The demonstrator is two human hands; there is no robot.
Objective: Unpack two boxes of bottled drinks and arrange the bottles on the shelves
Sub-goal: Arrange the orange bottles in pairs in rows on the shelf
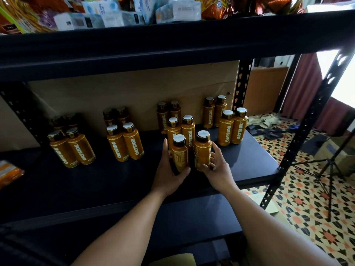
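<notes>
Orange OATSIDE bottles with black collars and white caps stand in groups on the dark shelf (115,181). My left hand (169,173) grips one bottle (179,156) and my right hand (217,166) grips another bottle (202,150). Both bottles are upright, side by side, at the front of the third column of bottles (180,123). Their bases sit at or just above the shelf surface. Other groups stand at the left (71,146), centre left (124,141) and right (231,125).
An upper shelf (172,47) hangs low overhead, loaded with snack packs and tissue packets. A black perforated upright (307,127) frames the right side. Beyond it are patterned floor tiles, sandals, a tripod (330,166) and a cardboard box (343,150). An orange pack (9,173) lies at the far left.
</notes>
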